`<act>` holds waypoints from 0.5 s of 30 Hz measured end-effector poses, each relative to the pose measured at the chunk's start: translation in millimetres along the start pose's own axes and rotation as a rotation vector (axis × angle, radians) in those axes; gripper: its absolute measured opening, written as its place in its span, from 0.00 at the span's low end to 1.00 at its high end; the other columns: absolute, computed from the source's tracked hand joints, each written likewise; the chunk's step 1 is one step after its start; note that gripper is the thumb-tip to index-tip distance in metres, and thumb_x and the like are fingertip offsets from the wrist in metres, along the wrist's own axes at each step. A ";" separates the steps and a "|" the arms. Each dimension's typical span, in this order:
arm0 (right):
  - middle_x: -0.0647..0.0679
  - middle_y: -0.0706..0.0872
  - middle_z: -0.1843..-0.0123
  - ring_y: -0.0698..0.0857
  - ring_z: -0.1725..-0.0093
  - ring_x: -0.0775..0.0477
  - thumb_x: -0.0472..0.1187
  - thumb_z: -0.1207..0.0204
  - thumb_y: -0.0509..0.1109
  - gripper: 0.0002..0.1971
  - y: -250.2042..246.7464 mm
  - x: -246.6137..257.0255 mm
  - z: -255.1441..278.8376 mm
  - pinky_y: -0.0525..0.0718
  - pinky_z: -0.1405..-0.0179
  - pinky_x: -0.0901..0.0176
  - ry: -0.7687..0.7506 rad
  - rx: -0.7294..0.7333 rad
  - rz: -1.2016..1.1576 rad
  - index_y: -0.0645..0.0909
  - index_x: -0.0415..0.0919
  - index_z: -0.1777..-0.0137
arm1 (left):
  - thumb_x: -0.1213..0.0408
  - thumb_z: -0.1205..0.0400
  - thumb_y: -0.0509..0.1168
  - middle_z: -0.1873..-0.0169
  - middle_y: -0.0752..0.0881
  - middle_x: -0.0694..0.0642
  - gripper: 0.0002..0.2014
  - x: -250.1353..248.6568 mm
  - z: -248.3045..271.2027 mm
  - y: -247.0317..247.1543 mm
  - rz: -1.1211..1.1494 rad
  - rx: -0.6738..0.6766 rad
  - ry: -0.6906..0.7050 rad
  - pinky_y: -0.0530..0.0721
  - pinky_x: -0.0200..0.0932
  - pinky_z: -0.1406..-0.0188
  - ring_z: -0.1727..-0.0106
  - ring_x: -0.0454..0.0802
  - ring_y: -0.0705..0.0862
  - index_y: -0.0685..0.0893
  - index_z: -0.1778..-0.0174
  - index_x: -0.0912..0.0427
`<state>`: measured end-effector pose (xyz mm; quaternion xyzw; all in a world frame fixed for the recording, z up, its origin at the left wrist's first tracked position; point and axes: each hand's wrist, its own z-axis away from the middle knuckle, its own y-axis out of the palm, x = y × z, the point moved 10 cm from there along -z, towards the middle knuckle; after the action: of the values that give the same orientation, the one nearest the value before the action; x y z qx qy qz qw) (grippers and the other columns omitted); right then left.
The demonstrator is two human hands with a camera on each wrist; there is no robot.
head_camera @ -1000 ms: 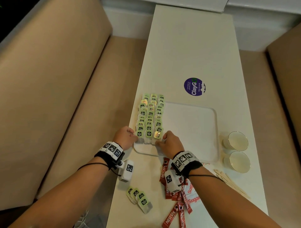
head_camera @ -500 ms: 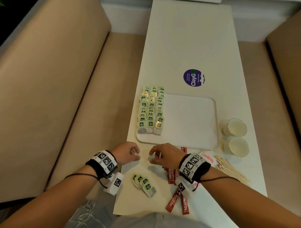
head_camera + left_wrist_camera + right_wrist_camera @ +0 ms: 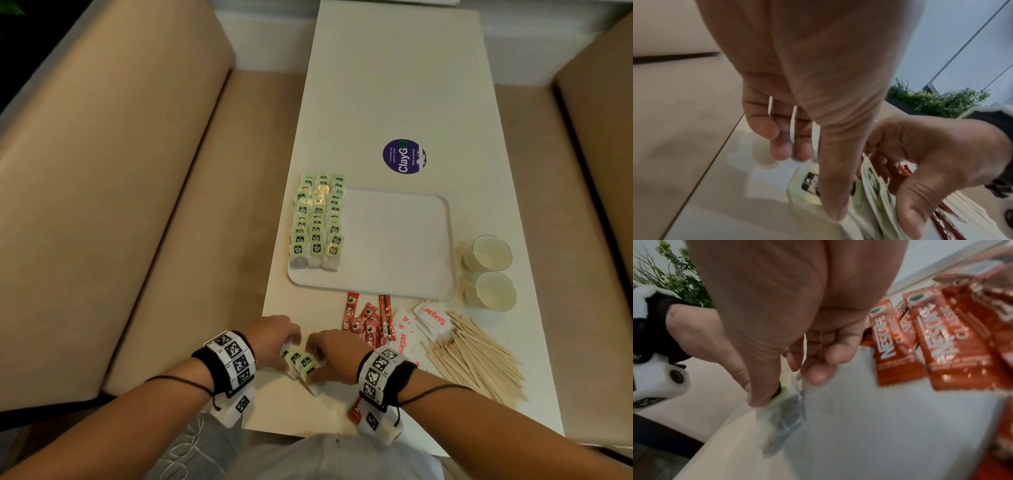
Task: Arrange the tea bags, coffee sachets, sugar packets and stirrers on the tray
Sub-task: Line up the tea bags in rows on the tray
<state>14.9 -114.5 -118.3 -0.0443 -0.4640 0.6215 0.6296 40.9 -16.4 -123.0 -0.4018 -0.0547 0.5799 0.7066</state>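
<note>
So, head view first: both hands are down at the near edge of the table (image 3: 394, 85), the left hand (image 3: 274, 337) and right hand (image 3: 334, 353) closing in from either side on the last loose tea bags (image 3: 301, 363), probably to square them into one bundle for the tray (image 3: 394, 236), where three rows already sit along its left side. Coffee sachets (image 3: 368, 320), sugar packets (image 3: 430, 317) and stirrers (image 3: 476, 356) wait just short of it.

Left wrist view adds what the head misses: white tags between the left fingers (image 3: 777, 142), thumb pressing a bag, so it's gripping them.

Right wrist view shows thumb and fingers pinching one bag against the tabletop.
</note>
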 end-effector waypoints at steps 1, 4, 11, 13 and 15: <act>0.52 0.87 0.50 0.86 0.54 0.47 0.59 0.28 0.79 0.22 1.3 1.1 -0.2 0.86 0.54 0.51 0.007 -0.011 0.009 0.81 0.49 0.39 | 0.56 0.28 0.80 0.49 0.75 0.45 0.24 -1.1 0.6 1.2 -0.018 -0.008 -0.002 0.79 0.43 0.49 0.47 0.48 0.80 0.81 0.37 0.48; 0.51 0.86 0.53 0.85 0.56 0.47 0.55 0.25 0.76 0.16 3.5 4.2 -2.2 0.87 0.55 0.50 0.013 -0.029 0.023 0.83 0.47 0.44 | 0.55 0.27 0.79 0.47 0.78 0.47 0.21 -2.7 1.5 2.1 -0.052 -0.037 -0.011 0.82 0.47 0.50 0.48 0.51 0.82 0.83 0.40 0.47; 0.50 0.86 0.52 0.86 0.55 0.47 0.53 0.23 0.76 0.14 -4.1 -4.4 -3.4 0.88 0.51 0.49 0.054 -0.107 -0.005 0.84 0.46 0.45 | 0.56 0.24 0.77 0.49 0.79 0.50 0.13 -4.2 -2.6 -1.1 -0.075 -0.085 -0.040 0.81 0.47 0.53 0.50 0.54 0.83 0.87 0.45 0.50; 0.50 0.86 0.52 0.85 0.55 0.47 0.54 0.23 0.76 0.14 -6.6 -8.6 -2.9 0.87 0.52 0.50 0.067 -0.133 -0.008 0.84 0.46 0.46 | 0.57 0.23 0.76 0.48 0.80 0.52 0.12 -4.3 -5.2 -2.1 -0.087 -0.089 -0.042 0.79 0.46 0.54 0.47 0.56 0.83 0.87 0.46 0.52; 0.49 0.86 0.53 0.85 0.56 0.47 0.55 0.23 0.75 0.14 -7.4 -11.5 -2.0 0.87 0.53 0.50 0.078 -0.145 -0.003 0.83 0.46 0.47 | 0.58 0.23 0.76 0.47 0.80 0.53 0.14 -6.0 -5.9 -3.4 -0.087 -0.099 -0.034 0.77 0.45 0.54 0.45 0.56 0.83 0.86 0.42 0.52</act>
<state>24.1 -124.6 -120.8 -0.1134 -0.4830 0.5831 0.6433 44.8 -24.6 -122.5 -0.4234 -0.1127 0.5519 0.7095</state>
